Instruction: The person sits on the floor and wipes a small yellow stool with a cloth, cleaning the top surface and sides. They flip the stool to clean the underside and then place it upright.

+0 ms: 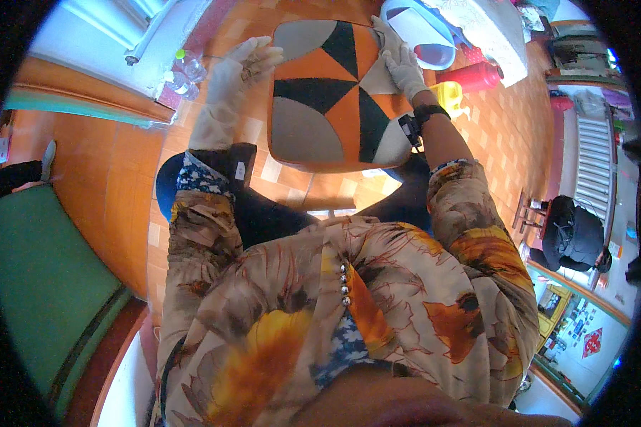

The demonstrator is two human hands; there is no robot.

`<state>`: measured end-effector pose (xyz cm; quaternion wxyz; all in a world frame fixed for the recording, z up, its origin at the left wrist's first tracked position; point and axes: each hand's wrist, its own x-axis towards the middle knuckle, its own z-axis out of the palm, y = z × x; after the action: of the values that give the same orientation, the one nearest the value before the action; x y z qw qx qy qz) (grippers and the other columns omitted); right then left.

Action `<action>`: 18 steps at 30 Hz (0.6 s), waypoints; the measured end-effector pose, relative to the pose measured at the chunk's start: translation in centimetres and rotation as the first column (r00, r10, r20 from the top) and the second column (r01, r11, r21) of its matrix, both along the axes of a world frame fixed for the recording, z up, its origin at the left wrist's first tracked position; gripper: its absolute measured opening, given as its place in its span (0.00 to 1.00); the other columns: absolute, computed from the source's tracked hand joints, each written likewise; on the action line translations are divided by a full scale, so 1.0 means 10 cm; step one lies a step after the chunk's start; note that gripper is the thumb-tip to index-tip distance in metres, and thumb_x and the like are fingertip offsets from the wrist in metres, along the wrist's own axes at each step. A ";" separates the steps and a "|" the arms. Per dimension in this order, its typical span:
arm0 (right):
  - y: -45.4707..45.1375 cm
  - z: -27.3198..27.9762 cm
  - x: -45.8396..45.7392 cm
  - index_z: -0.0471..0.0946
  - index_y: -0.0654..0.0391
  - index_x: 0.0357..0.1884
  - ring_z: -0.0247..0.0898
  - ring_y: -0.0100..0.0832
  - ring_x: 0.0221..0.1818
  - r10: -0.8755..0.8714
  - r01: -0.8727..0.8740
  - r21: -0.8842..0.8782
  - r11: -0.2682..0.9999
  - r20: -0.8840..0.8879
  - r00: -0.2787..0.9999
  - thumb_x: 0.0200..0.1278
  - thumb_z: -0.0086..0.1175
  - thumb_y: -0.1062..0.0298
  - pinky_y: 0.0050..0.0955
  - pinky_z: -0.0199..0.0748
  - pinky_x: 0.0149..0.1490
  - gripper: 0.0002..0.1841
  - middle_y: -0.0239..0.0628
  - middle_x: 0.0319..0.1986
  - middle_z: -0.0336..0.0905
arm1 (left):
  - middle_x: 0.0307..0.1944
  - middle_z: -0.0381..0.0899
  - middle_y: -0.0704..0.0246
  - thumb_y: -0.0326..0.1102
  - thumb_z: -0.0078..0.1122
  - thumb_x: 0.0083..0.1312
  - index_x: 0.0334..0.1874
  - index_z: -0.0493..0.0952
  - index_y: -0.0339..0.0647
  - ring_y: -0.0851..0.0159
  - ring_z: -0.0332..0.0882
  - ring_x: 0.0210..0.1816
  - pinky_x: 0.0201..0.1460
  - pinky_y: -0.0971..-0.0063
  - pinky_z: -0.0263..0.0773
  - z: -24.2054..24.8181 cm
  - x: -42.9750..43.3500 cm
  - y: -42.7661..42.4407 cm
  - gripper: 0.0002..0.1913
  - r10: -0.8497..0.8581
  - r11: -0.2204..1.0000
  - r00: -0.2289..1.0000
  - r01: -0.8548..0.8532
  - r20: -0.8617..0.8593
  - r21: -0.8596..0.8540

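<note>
A square stool seat [315, 117] patterned in orange, black and grey stands before me, between my knees. My left hand [256, 57], in a whitish glove, is by its upper left edge with fingers spread and nothing in them. Whether those fingertips touch the seat I cannot tell. On the opposite side, my right hand [404, 66], also gloved, lies along the upper right edge. Pale fabric [385, 36] shows just beyond its fingers at the rim. It blends with the glove, so whether my hand grips it is unclear.
A blue basin [438, 63], a red container [483, 76] and a yellow jug [448, 99] stand right of the seat. Two clear plastic bottles [184, 80] are at left by the wall. A green padded surface [48, 293] lies lower left. A black bag [572, 232] sits far right.
</note>
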<state>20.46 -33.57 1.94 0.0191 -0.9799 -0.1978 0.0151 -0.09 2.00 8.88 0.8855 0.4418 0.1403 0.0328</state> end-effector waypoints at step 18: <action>-0.18 0.26 -1.60 0.35 0.54 0.81 0.28 0.60 0.80 -0.250 0.262 0.008 0.965 -0.267 0.931 0.68 0.36 0.29 0.52 0.34 0.79 0.51 0.55 0.79 0.36 | 0.52 0.83 0.52 0.48 0.54 0.74 0.59 0.75 0.33 0.55 0.84 0.50 0.53 0.69 0.80 -0.44 -0.22 0.03 0.23 -0.190 0.977 0.966 0.203 -0.174 0.062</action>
<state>4.47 -35.34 4.50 0.0684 -0.9859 -0.0644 0.1383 -2.29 2.31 4.46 0.8512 0.4894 0.1683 -0.0869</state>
